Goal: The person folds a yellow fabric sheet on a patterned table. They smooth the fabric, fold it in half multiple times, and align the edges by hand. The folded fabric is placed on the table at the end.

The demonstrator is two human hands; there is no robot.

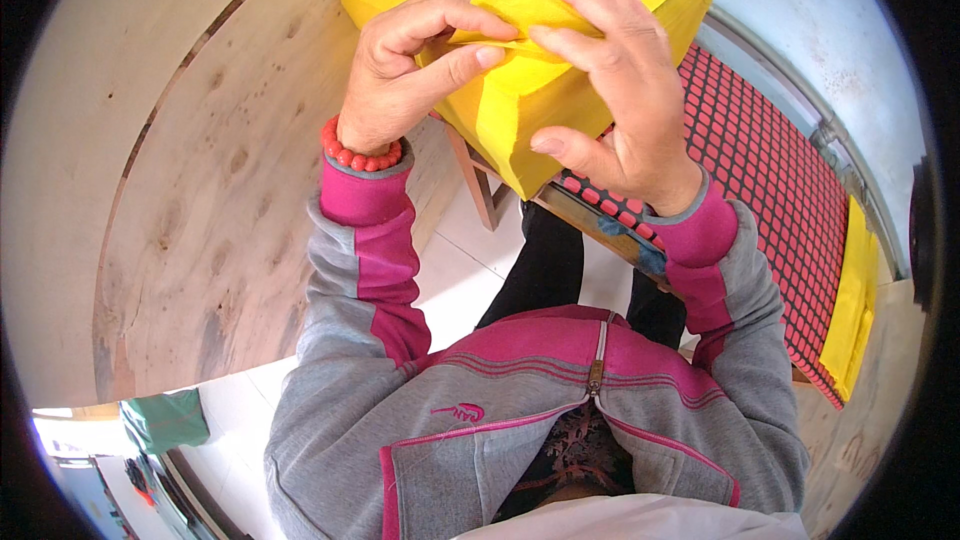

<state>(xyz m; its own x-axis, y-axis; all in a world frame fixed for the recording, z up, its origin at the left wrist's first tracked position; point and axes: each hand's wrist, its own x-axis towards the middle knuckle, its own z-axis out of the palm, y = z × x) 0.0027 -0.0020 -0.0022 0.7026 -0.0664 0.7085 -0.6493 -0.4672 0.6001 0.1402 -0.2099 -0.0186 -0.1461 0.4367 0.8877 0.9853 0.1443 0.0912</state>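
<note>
"What's on your feed?"

"I've got a red-and-black cover, with the yellow bag at its far end."

"Hands?"

"Left hand: thumb and forefinger pinching the bag's fold. Right hand: open, fingers spread over the bag, gripping nothing I can see."
</note>
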